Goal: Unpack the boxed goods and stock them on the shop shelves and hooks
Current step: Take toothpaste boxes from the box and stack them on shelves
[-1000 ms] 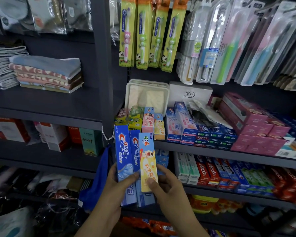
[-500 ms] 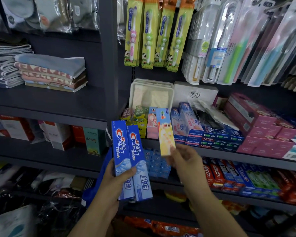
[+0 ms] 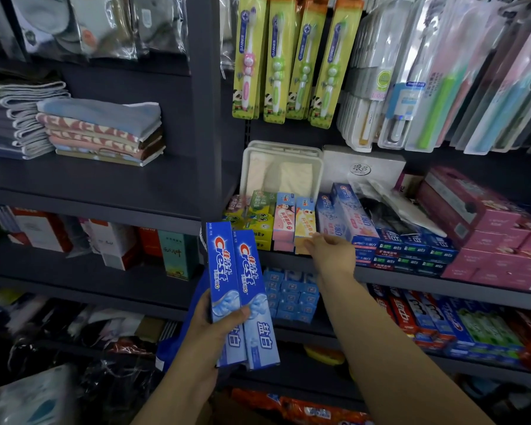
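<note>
L hand (image 3: 209,326) grips two blue Crest toothpaste boxes (image 3: 238,289) upright, thumb across fronts. R hand (image 3: 330,250) pinches small yellow toothpaste box (image 3: 304,223) on dark metal shelf (image 3: 411,280), beside pink box (image 3: 284,222).

Two blue toothpaste boxes (image 3: 241,299) are showing "Crest" in red and white, with the white characters "盐白" lower on the nearer one. A white box (image 3: 364,170) at the back of the shelf is carrying a round mark reading "浪莎". Red boxes (image 3: 406,315) on the lower shelf are showing white lettering too blurred to read.
</note>
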Demonstrator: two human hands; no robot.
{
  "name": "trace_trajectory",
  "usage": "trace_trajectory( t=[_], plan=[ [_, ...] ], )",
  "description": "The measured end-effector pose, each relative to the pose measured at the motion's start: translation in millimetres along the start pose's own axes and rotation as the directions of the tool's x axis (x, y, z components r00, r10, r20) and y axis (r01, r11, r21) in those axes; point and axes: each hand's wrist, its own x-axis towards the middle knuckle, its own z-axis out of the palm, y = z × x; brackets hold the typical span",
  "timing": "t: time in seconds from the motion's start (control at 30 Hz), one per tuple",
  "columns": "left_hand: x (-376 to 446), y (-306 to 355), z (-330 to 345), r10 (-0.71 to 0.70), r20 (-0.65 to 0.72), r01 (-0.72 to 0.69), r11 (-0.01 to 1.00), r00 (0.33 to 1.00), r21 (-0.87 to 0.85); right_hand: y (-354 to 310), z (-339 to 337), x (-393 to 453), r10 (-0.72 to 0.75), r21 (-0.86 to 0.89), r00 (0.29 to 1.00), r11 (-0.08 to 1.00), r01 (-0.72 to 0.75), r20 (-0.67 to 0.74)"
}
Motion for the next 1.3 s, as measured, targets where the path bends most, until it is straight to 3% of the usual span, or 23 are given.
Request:
trace_trajectory(
  t=[0.17,0.27,0.33,0.4,0.5,0.57,0.9,1.3],
  plan=[
    [3.1,-2.7,-0.1,-0.010,0.003,0.010,1.000,1.000,0.012,0.9,-8.6,-10.7,-0.027,0.030,0.997,0.999,0.025,0.073],
    [4.0,-3.8,0.7,-0.017,0.008,0.017,1.000,1.000,0.016,0.4,-30.4,-44.9,-0.105,-0.072,0.966,0.990,0.125,0.235],
    [4.5,-4.8,1.5,-0.023,0.004,0.023,0.999,1.000,0.023,5.0,-47.4,-74.6,-0.068,-0.219,0.901,0.960,0.177,0.429],
    [4.4,-6.3,2.8,-0.021,0.010,0.021,0.999,1.000,0.028,14.0,-61.8,-100.3,0.076,-0.355,0.811,0.920,0.167,0.580],
    [1.2,-7.2,7.3,-0.022,0.044,0.021,0.999,0.999,0.027,27.5,-74.0,-126.9,0.257,-0.403,0.681,0.913,0.061,0.686],
    [-1.5,-7.8,11.4,-0.019,0.064,0.016,0.999,0.998,0.048,32.5,-77.8,-137.0,0.259,-0.362,0.658,0.932,0.022,0.707],
    [-16.4,-11.4,37.2,-0.040,0.146,0.038,0.999,0.988,0.017,39.6,-106.4,-146.2,0.178,-0.164,0.761,0.982,-0.094,0.624],
    [-19.3,-25.7,56.3,-0.133,0.144,0.126,0.990,0.981,0.058,32.6,-166.5,-126.0,0.055,-0.107,0.893,0.994,-0.007,0.446]
  ],
)
